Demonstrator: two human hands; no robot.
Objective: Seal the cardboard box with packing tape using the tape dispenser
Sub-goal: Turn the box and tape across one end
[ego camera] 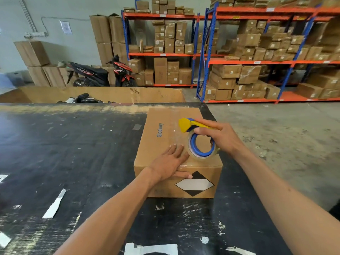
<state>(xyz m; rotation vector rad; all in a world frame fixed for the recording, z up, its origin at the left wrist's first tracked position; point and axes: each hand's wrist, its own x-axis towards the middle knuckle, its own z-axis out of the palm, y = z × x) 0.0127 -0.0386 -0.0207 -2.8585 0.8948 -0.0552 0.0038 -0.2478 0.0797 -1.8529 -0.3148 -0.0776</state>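
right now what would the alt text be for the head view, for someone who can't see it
A person's right hand holds a yellow and blue tape dispenser on top of a closed cardboard box, while the left hand lies flat on the box's near edge. The box sits on a scuffed black table in a warehouse, with shelves of cartons behind.

Bright, even indoor light with soft shadows, glare on the black table [73, 144], and wide-angle bending at the edges.
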